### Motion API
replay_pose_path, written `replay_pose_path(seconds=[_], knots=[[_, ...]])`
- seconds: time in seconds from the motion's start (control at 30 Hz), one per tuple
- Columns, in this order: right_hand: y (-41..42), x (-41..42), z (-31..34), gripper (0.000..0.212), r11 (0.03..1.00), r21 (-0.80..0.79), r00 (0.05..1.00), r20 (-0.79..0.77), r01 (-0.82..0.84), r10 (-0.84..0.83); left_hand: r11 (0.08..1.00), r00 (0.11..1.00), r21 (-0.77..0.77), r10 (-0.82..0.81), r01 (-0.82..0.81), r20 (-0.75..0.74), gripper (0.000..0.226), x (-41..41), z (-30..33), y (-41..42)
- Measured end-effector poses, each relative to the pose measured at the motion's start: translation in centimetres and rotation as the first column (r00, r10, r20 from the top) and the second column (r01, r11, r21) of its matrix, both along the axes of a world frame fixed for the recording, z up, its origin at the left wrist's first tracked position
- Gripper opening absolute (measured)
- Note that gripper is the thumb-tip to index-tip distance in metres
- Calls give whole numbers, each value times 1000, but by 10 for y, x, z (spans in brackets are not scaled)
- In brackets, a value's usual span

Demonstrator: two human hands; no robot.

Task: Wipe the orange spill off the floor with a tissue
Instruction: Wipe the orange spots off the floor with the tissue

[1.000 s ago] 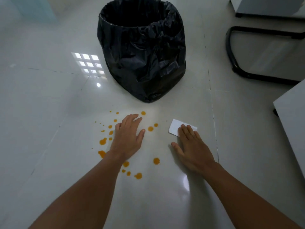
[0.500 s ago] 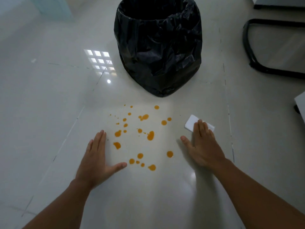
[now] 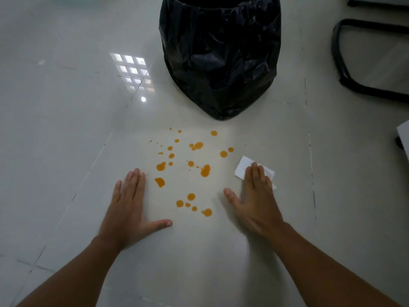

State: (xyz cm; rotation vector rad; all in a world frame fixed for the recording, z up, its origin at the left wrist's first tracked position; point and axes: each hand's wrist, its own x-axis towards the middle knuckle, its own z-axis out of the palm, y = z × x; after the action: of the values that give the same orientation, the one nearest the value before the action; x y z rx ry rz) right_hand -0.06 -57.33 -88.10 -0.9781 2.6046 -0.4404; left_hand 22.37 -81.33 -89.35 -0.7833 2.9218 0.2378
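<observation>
Pale floor tiles (image 3: pixel 66 129) carry the orange spill (image 3: pixel 190 169) between two flat, spread hands, the right hand (image 3: pixel 254 202) resting its fingers on a white tissue (image 3: pixel 244 167) beside the drops, the left hand (image 3: pixel 130 209) empty, a black-lined bin (image 3: pixel 221 56) beyond.

Hands: two, left hand (image 3: pixel 129 212) and right hand (image 3: pixel 257 201)
Tissue (image 3: pixel 244 168): one
Bin (image 3: pixel 221 56) with black liner: one
Orange spill (image 3: pixel 190 171): roughly two dozen separate drops, tiniest too small to count
</observation>
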Motion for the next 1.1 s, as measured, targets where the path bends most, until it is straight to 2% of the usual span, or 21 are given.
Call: replay_pose_path(seconds=[0.07, 0.13, 0.2, 0.3, 0.37, 0.43, 0.53, 0.6, 0.77, 0.9, 1.0, 1.1], knots=[[8, 30, 0, 104, 977, 17, 977, -20, -211, 211, 999, 999, 4, 42, -42, 13, 141, 5, -1, 2], [27, 27, 2, 100, 943, 71, 943, -51, -326, 330, 997, 997, 14, 71, -72, 28, 141, 7, 0, 5], [33, 12, 4, 99, 951, 102, 952, -65, -290, 298, 995, 995, 35, 89, -90, 38, 141, 7, 0, 9], [3, 20, 6, 106, 999, 38, 999, -31, -29, 30, 995, 995, 44, 90, -91, 32, 143, 5, 1, 11], [-19, 49, 5, 109, 999, -28, 999, 13, 32, -32, 995, 995, 42, 94, -95, 23, 143, 5, 0, 9], [-17, 77, 3, 111, 993, -23, 993, 32, -113, 114, 995, 996, 45, 92, -93, 19, 143, 6, -1, 8], [18, 71, 2, 103, 945, 30, 942, -68, -327, 328, 994, 996, 74, 81, -83, 22, 143, 5, -1, 8], [27, 51, 2, 102, 956, 70, 950, -110, -285, 292, 995, 997, 69, 76, -77, 19, 144, 6, -1, 8], [-29, 64, -1, 110, 1000, 14, 1000, -25, -3, 3, 995, 997, 75, -64, 61, 35, 150, 17, -1, 1], [-32, 75, 3, 111, 990, -2, 989, 20, -143, 143, 995, 997, 72, -70, 68, 30, 149, 19, 1, 1], [-14, 63, 5, 104, 966, 14, 966, -28, -259, 259, 996, 997, 61, -69, 67, 29, 148, 19, 2, -1], [-10, 62, 3, 105, 964, 6, 964, -16, -267, 267, 996, 997, 42, -79, 79, 12, 147, 17, 2, -2]])
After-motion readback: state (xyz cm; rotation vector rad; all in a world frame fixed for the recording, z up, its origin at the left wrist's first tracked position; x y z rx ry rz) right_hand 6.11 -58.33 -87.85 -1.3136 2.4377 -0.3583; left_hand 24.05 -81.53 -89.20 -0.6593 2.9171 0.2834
